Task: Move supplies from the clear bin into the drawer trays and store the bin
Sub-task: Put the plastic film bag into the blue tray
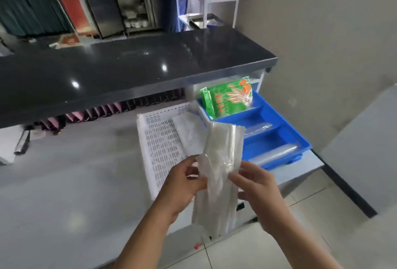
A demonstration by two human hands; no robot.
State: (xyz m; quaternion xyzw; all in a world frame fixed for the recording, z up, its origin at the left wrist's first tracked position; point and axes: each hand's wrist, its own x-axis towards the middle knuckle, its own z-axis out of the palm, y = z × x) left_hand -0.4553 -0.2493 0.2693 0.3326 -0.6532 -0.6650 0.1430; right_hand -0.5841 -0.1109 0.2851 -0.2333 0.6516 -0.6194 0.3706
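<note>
I hold a long pack of clear plastic bags (219,161) upright in front of me. My left hand (187,185) grips its left edge, and my right hand (255,185) pinches its right edge. Behind it lies a white perforated tray (159,146) with another clear pack (189,135) inside. To the right, a blue divided tray (279,140) sits in the open drawer (300,172). Green glove packets (229,99) stand in its far compartment, and clear rolls (277,152) lie in the nearer ones. No clear bin shows.
A dark glossy countertop (129,67) overhangs the grey work surface (75,172). Dark and pink items (103,112) line up under the overhang. A grey wall (322,32) and a grey cabinet (365,150) stand at right. Tiled floor (300,236) lies below.
</note>
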